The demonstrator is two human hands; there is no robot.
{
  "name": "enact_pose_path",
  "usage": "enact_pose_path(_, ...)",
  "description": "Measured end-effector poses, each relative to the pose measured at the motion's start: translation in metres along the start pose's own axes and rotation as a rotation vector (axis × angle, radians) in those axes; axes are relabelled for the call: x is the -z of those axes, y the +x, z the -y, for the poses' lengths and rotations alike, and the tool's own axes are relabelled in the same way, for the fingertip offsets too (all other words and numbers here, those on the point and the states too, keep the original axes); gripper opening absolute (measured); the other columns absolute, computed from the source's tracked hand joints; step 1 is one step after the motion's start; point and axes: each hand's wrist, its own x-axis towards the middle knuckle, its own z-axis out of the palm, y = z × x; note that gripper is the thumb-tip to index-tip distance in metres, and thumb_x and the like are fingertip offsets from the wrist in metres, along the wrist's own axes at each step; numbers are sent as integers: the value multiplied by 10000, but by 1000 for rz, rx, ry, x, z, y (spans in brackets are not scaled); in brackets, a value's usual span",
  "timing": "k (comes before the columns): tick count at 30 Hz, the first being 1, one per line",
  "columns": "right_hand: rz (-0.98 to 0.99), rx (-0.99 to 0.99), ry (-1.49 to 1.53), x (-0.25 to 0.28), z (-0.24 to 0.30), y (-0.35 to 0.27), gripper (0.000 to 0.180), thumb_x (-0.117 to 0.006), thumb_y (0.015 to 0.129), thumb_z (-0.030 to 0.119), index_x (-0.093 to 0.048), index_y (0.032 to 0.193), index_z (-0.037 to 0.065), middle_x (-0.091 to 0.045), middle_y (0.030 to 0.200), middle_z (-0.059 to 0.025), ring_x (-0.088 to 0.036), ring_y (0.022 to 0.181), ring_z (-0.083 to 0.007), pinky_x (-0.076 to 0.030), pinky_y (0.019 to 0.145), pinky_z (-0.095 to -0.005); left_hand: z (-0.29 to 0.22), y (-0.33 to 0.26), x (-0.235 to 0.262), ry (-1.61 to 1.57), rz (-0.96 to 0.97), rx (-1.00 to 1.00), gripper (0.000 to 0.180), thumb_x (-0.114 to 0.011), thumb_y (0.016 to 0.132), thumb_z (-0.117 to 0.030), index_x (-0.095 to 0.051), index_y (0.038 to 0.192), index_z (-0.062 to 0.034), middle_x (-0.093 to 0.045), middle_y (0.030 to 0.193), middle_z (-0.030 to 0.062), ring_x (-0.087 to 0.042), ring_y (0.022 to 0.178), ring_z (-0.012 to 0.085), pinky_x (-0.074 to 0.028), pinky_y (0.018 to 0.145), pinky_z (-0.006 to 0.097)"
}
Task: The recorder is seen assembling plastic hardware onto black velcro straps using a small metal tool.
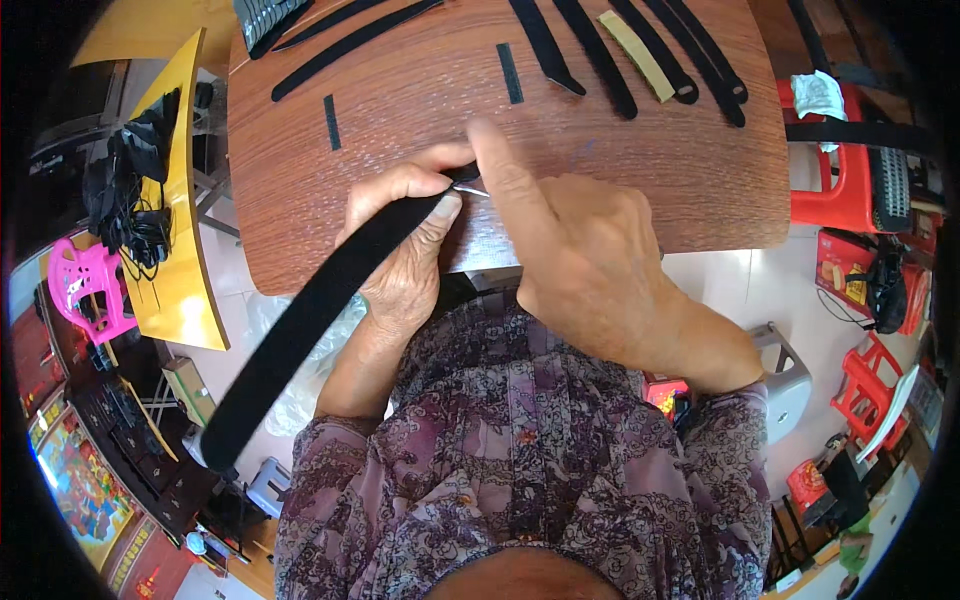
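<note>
My left hand (408, 235) pinches a long black fabric strap (300, 332) near its upper end, between thumb and fingers. The strap slants down to the left across my forearm, and its rounded end hangs free past the table edge. My right hand (585, 245) is closed beside that upper end, with its index finger raised and slightly blurred. A thin shiny metal tool (472, 189) shows between the two hands, its tip at the strap by my left thumb. The rest of the tool is hidden by my right hand, so its kind cannot be made out.
More black straps (590, 55) lie along the far side of the brown wooden table (300, 190), with a tan strip (637, 57) among them. Two short dark strips (510, 73) rest nearer. A yellow table (185, 270) stands left; a red stool (840, 180) stands right.
</note>
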Motion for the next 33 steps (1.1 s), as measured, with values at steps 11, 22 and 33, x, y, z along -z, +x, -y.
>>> enact_pose_path(11,-395,290,-250,-11,-15,-15,529,-562,599,6,-594,1127,22,-344,575,-15,-391,488,-155,-341,428,-291,-22,21,5,-891,66,483,520,-566,841,-258,-424,1185,105,-417,1244,335,-534,1055,392,-462,895,429)
enact_pose_path(22,-328,347,-333,-15,-22,-21,419,-541,697,140,-565,1060,-68,-390,610,-30,-423,540,-159,-352,472,-278,-48,27,10,-483,91,774,370,-552,809,46,-458,1162,108,-554,1086,258,-609,954,312,-553,456,322)
enact_pose_path(33,-276,96,67,-21,-13,-20,133,-578,685,90,-540,769,-7,-463,624,-67,-472,542,-205,-370,462,-310,-46,24,9,-238,66,860,181,-529,865,-37,-530,995,90,-631,847,224,-631,568,209,-468,379,229)
